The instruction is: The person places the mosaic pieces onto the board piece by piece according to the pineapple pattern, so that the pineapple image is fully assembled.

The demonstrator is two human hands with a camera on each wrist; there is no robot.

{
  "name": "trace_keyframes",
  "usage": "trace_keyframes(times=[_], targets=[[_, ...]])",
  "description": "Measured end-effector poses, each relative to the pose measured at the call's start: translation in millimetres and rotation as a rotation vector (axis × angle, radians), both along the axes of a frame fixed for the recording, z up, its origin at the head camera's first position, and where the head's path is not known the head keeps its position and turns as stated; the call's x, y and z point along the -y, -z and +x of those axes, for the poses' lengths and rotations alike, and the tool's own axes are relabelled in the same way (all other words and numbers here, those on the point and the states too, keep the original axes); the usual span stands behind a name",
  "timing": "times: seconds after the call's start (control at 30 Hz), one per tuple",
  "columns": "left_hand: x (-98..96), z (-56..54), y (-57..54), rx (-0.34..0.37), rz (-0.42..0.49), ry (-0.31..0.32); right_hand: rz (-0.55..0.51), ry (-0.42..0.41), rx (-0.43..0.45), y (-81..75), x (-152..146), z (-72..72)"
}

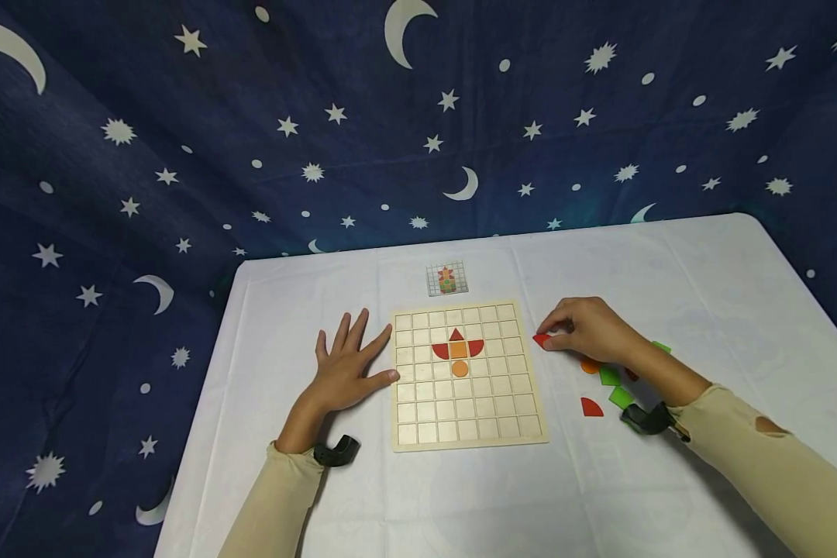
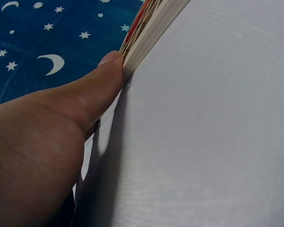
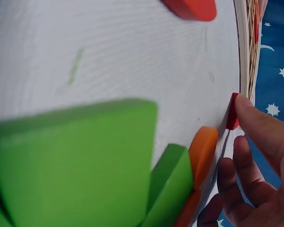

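My left hand lies with fingers spread on the table, its thumb at the left edge of the wooden grid board; the left wrist view shows the thumb against that edge. On the board sit a red triangle, an orange square with a red quarter-circle on its left and another on its right, and an orange circle below. Just right of the board, my right hand pinches a red piece with a curved edge between thumb and fingers, close over the cloth.
A small pattern card lies behind the board. Near my right forearm are a loose red quarter-circle, an orange piece and several green pieces, partly hidden by the arm. White cloth covers the table; a starry curtain hangs behind.
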State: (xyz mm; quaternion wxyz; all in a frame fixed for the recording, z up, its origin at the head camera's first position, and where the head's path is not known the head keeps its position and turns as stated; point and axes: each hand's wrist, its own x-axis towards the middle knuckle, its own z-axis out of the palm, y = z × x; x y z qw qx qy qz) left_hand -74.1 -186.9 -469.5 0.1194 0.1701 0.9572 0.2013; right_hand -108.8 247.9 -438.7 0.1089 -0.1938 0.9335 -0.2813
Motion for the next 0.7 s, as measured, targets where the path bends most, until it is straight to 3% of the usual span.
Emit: trace_keyframes(times=[0.23,0.43,0.7], targets=[[0.5,-0.8,0.6,-0.003,-0.002,0.002,-0.011,0.024,0.056,-5.2,5,2.0],[0.3,-0.2,-0.2,-0.002,-0.004,-0.001,-0.08,0.032,0.079,-7.4,12,4.0],[0.6,-0.2,0.9,-0.01,0.0,0.004,-0.224,0.068,0.225,-9.3,33,7.5]])
